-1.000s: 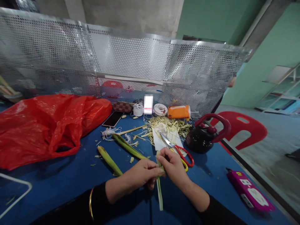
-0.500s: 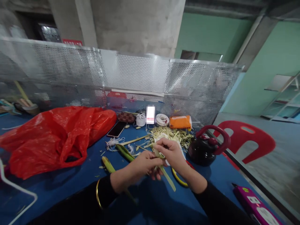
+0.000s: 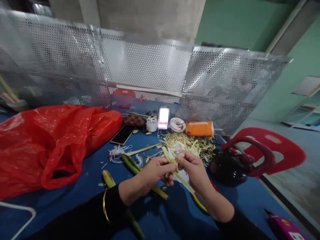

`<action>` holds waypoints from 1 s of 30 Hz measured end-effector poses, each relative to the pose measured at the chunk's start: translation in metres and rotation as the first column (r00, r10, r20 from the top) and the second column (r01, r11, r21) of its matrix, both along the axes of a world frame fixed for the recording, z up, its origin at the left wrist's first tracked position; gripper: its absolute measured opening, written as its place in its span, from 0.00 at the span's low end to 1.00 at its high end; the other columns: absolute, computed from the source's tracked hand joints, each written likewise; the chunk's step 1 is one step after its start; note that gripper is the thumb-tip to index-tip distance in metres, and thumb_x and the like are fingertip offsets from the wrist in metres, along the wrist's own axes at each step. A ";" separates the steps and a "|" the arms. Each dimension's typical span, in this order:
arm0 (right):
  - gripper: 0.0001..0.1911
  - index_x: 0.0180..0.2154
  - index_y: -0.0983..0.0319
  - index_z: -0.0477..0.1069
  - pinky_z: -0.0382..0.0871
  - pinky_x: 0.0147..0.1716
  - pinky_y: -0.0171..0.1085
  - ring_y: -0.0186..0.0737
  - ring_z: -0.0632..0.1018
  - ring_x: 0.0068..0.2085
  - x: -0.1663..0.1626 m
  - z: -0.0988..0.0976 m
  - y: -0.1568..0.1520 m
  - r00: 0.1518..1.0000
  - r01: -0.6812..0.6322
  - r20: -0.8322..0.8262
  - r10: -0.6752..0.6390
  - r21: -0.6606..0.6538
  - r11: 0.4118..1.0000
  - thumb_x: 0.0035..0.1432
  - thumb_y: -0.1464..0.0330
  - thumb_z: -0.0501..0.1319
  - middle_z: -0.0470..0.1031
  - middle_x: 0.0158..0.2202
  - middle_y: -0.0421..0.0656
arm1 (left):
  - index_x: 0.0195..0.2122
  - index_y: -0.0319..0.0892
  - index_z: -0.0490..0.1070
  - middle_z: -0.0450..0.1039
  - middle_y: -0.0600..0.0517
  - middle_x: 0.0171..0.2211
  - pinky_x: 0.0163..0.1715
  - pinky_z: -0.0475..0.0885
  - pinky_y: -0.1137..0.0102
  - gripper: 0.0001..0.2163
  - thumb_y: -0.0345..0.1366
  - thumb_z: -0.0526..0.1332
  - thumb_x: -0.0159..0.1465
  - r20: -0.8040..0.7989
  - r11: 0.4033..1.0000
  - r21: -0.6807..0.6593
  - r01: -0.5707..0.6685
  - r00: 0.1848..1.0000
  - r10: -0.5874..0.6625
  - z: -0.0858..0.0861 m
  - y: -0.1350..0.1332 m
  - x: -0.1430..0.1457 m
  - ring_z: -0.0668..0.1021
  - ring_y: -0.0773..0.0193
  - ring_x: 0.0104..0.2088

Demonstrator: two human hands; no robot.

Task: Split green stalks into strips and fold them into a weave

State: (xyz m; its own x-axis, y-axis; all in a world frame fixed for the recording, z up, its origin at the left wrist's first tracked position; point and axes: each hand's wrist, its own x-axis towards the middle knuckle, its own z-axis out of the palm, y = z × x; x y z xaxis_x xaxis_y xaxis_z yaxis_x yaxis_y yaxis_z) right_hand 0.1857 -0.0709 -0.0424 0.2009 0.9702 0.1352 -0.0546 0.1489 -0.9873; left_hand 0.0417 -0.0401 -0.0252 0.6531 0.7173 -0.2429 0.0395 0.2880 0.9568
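Note:
Pale green strips of plant leaf or stalk [image 3: 184, 182] are held between my two hands in the middle of the head view. My left hand [image 3: 156, 171] pinches them with thumb and fingers, and its remaining fingers curl beneath. Close on the right, my right hand [image 3: 193, 166] has thumb and forefinger closed on the upper part of the same strips. One strip end points up and away, another slants down to the right. Under my left forearm lie a green stalk [image 3: 128, 163] and a second, paler-tipped stalk [image 3: 108, 177].
Plant shreds [image 3: 202, 145] are heaped behind my hands, with a dark kettle [image 3: 226, 168] to their right. A red plastic bag [image 3: 62, 133], phone [image 3: 122, 135], white strings [image 3: 118, 153], ribbon roll [image 3: 177, 125] and orange packet [image 3: 200, 128] lie around. A perforated metal screen [image 3: 147, 63] stands behind.
The view has shifted and come closer to the table. My right hand has moved slightly right and down along the strips; both hands still hold them.

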 end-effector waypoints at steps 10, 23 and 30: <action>0.07 0.40 0.60 0.72 0.66 0.40 0.41 0.43 0.74 0.40 0.013 0.036 -0.023 0.672 0.088 0.569 -0.474 0.574 0.814 0.61 0.68 0.58 0.75 0.37 0.45 | 0.33 0.35 0.75 0.74 0.51 0.22 0.29 0.69 0.73 0.16 0.44 0.68 0.51 0.055 0.972 -0.128 -0.199 0.977 0.207 0.008 -0.003 -0.003 0.76 0.67 0.25; 0.13 0.42 0.65 0.74 0.59 0.51 0.46 0.42 0.76 0.41 0.000 0.012 -0.029 0.073 -0.505 0.704 -0.706 0.637 0.583 0.64 0.76 0.52 0.80 0.37 0.47 | 0.24 0.35 0.74 0.71 0.53 0.22 0.29 0.66 0.74 0.13 0.40 0.71 0.47 0.176 0.959 -0.220 -0.178 0.960 0.219 0.012 -0.007 -0.004 0.71 0.71 0.24; 0.13 0.40 0.64 0.75 0.62 0.47 0.43 0.42 0.79 0.40 -0.003 0.010 -0.037 0.149 -0.484 0.642 -0.752 0.711 0.510 0.62 0.77 0.53 0.81 0.34 0.46 | 0.25 0.33 0.76 0.74 0.50 0.23 0.28 0.65 0.74 0.14 0.42 0.71 0.48 0.204 0.973 -0.106 -0.205 0.953 0.223 0.010 -0.006 -0.001 0.71 0.71 0.23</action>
